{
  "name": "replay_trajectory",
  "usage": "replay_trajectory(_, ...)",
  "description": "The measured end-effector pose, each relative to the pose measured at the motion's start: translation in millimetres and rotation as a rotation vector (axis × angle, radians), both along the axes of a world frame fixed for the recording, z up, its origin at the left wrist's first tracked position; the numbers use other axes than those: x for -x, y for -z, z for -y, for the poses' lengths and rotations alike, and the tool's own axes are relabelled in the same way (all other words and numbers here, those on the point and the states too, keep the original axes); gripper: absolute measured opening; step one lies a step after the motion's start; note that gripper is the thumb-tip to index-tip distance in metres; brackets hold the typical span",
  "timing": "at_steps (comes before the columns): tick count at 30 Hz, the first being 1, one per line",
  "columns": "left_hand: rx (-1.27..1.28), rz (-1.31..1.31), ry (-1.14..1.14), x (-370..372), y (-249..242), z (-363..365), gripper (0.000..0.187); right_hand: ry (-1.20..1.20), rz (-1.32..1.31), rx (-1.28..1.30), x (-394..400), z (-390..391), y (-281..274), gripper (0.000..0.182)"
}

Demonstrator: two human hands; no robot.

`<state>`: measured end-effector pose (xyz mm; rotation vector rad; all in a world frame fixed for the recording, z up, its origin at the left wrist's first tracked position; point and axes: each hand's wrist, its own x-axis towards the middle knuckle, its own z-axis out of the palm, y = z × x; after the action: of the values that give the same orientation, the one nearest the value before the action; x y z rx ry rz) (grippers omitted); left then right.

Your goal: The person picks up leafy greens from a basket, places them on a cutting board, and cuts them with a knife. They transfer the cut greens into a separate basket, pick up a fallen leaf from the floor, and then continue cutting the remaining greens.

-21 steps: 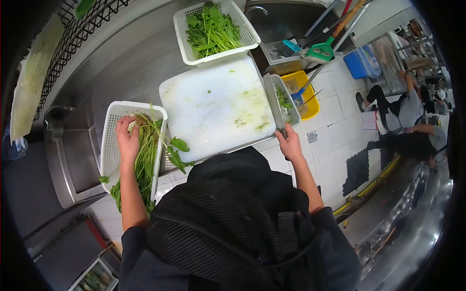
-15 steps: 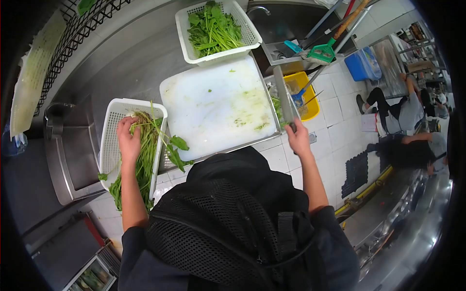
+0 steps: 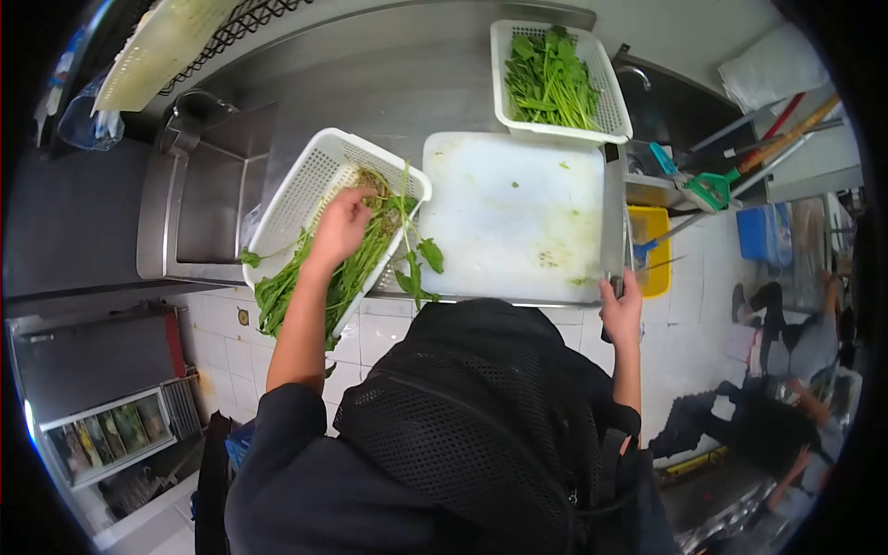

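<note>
My left hand [image 3: 346,218] is over the left white basket [image 3: 268,245], at the root ends of long-stemmed leafy greens [image 3: 347,282]; its fingers are curled and what they grip is hidden. My right hand [image 3: 622,301] is closed round the dark handle of a large knife [image 3: 622,231], whose blade points away along the right edge of the white cutting board [image 3: 513,217]. Small green scraps and brown specks lie on the board. Some leaves hang over the basket's rim towards the board. Behind the board, another white basket [image 3: 615,116] holds a bunch of trimmed-looking greens [image 3: 553,83].
A metal sink [image 3: 217,208] is at the left, another at the back right. A yellow bin [image 3: 657,268], a green dustpan [image 3: 709,190] and long handles stand right of the board. People in dark clothes [image 3: 768,435] are at the far right.
The view has turned, shifting the board and baskets to the right. My left hand has curled further over the root ends. The knife now lies closer along the board's right edge.
</note>
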<state>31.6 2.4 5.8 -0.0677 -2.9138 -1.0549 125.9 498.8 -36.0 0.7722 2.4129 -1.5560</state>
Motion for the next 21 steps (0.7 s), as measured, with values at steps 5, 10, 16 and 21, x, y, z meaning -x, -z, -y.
replay_trajectory(5,0.145,0.301,-0.251,-9,-2,-49,0.048,-0.339,-0.179,-0.154,23,23,3,0.035)
replay_trajectory(10,-0.152,0.218,-0.348,-5,50,-65,0.039,-0.36,-0.158,-0.169,21,35,18,0.034)
replay_trajectory(16,-0.417,0.015,-0.257,-13,-50,-95,0.02,-0.335,-0.118,-0.181,24,29,29,0.038)
replay_trajectory(21,-0.336,-0.125,0.269,5,-86,-178,0.021,-0.262,-0.181,-0.076,18,23,41,0.036)
